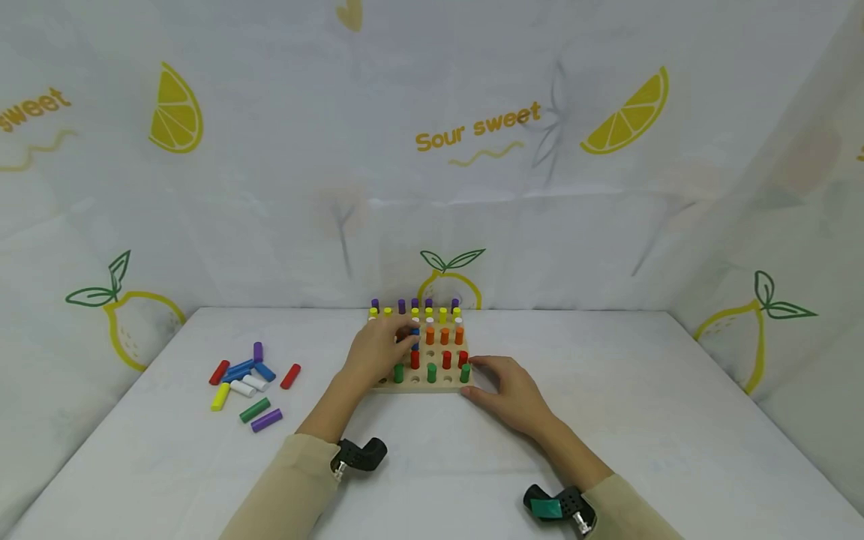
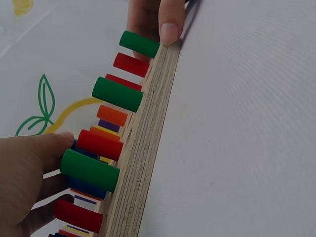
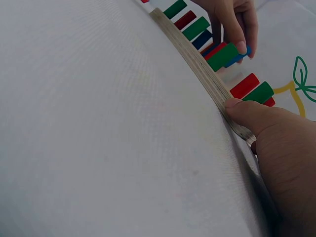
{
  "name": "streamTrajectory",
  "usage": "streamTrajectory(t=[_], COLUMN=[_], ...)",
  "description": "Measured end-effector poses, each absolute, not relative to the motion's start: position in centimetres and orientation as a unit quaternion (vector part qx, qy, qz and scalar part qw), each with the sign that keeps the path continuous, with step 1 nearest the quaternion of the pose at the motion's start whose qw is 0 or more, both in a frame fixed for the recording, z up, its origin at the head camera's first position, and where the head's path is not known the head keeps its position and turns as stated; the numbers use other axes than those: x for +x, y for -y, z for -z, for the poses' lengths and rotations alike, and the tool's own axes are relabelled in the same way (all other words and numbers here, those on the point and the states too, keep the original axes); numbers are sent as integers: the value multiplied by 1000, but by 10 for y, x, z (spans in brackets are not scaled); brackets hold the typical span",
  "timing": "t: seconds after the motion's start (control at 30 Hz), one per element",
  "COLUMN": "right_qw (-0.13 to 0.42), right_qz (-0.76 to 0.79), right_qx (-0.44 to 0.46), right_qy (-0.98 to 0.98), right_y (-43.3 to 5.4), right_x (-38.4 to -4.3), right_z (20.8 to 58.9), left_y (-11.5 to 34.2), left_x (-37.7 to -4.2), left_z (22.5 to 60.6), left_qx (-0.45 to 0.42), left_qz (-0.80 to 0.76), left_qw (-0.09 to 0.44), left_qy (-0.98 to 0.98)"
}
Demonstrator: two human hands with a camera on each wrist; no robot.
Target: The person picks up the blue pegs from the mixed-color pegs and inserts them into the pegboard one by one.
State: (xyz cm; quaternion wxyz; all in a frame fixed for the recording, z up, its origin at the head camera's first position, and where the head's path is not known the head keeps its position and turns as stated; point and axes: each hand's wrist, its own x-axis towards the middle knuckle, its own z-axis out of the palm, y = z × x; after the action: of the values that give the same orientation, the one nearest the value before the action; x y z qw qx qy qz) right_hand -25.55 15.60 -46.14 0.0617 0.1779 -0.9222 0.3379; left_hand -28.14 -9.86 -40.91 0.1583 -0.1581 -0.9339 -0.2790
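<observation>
A wooden pegboard [image 1: 442,388] stands mid-table with rows of colored pegs upright in its holes. My left hand [image 1: 375,349] reaches over the board from the left and pinches a blue peg [image 1: 415,341] between thumb and fingers; in the right wrist view the blue peg [image 3: 248,51] shows at the fingertips. Whether its lower end sits in a hole I cannot tell. At the right front corner, my right hand [image 1: 511,392] grips the board, thumb on the front edge and fingers along the side. A green peg [image 1: 465,373] stands beside those fingers.
Loose pegs lie on the left of the white table, among them a red peg [image 1: 290,376], a yellow peg [image 1: 220,397], a green peg [image 1: 254,409] and a purple peg [image 1: 266,420]. Behind the table hangs a lemon-print cloth [image 1: 283,225].
</observation>
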Motion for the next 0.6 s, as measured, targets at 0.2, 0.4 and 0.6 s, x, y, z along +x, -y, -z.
streamTrajectory(t=[0.2, 0.4, 0.6], right_qw=[62, 58, 54], right_qz=[-339, -340, -339], right_qx=[180, 177, 172], right_qy=[921, 922, 923], right_y=[-155, -155, -156], right_x=[-256, -256, -255], right_z=[461, 460, 460], left_y=[100, 101, 100], left_x=[-285, -288, -290], left_z=[417, 422, 423], left_qx=[-151, -148, -147], left_qz=[283, 285, 277], left_qw=[151, 145, 135], left_qy=[935, 936, 940])
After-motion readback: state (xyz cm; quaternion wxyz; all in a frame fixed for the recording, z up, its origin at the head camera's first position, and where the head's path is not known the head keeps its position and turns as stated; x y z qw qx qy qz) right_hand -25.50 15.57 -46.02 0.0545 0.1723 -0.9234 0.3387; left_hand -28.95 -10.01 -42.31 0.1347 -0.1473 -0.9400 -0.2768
